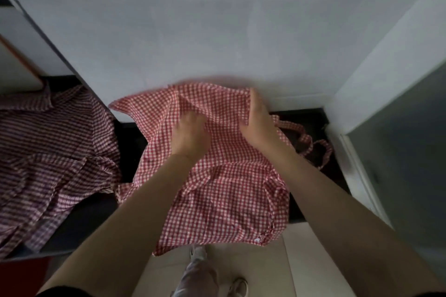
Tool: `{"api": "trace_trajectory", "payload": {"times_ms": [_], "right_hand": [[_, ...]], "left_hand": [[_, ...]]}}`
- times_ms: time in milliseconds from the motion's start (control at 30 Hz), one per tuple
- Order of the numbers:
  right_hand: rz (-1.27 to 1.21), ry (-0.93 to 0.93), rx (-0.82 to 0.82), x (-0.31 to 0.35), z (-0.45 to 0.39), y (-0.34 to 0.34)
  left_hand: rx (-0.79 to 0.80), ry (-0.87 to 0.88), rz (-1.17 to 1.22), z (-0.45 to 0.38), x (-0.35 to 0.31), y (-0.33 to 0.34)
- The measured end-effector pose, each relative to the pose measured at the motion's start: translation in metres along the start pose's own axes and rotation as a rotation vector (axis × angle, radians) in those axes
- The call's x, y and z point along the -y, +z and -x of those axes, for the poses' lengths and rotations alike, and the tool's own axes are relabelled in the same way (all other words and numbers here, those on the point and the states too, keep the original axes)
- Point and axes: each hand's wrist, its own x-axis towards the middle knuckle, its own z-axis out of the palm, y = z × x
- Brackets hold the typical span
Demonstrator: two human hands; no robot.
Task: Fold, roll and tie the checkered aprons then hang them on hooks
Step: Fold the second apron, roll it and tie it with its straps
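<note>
Fingers of both hands curl into a red checkered apron (217,176) at centre frame: left hand (190,137) bunches its middle, right hand (259,123) pinches the edge toward one o'clock. It drapes over a dark counter (130,142), thin, limp, light; gripping hems seems safest. Its ties (311,144) trail toward three o'clock.

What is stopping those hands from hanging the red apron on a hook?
No hook shows in this view, so the path cannot be judged. Both the left hand and right hand already grip the apron, unfolded, against the wall.
</note>
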Motion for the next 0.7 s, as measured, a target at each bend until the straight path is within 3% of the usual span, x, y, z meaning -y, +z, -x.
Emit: {"api": "trace_trajectory", "payload": {"times_ms": [100, 167, 233, 300, 367, 433, 500, 567, 633, 700], "right_hand": [[0.082, -0.031, 0.102, -0.025, 0.034, 0.023], [0.131, -0.032, 0.353, -0.039, 0.056, 0.03], [0.224, 0.042, 0.69, -0.054, 0.072, 0.032], [0.398, 0.19, 0.871, -0.074, 0.085, 0.03], [0.57, 0.299, 0.709, -0.101, 0.093, 0.023], [0.616, 0.428, 0.385, -0.122, 0.097, 0.008], [0.677, 0.49, 0.244, -0.126, 0.093, -0.011], [0.789, 0.445, 0.197, -0.129, 0.093, -0.02], [0.817, 0.3, 0.109, -0.126, 0.096, -0.018], [0.71, 0.11, 0.08, -0.12, 0.106, -0.005]], "left_hand": [[0.477, 0.06, -0.059, 0.036, -0.011, 0.043], [0.719, 0.054, -0.188, 0.055, -0.008, 0.067], [0.773, 0.003, -0.29, 0.066, 0.004, 0.082], [0.748, -0.056, -0.366, 0.068, 0.018, 0.085], [0.732, -0.129, -0.392, 0.063, 0.029, 0.08], [0.735, -0.223, -0.407, 0.057, 0.036, 0.074], [0.781, -0.313, -0.436, 0.052, 0.039, 0.069], [0.725, -0.345, -0.451, 0.052, 0.026, 0.066], [0.533, -0.23, -0.392, 0.055, 0.002, 0.068], [0.507, -0.082, -0.271, 0.062, -0.029, 0.078]]}}
